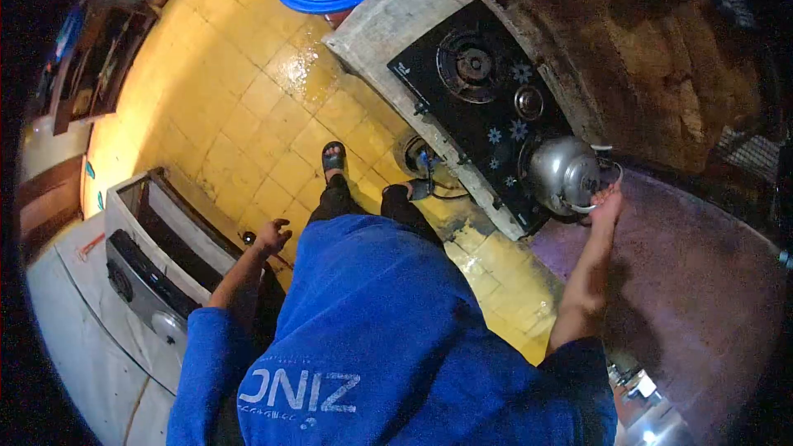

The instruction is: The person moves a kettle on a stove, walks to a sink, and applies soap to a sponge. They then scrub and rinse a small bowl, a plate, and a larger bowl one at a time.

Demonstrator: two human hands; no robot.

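The right hand's (608,201) fingers were clamped round the handle (620,173) of the kettle (562,169), which sat at the near end of the black stove (471,111) on a grey counter (405,12). The left hand (272,237) hung near a stand (130,216), its fingers loosely bent, slightly apart, over yellow floor (248,116).

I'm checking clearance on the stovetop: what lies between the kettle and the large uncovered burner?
In the head view, a small round burner and pale flower prints lie between the kettle and the large burner.
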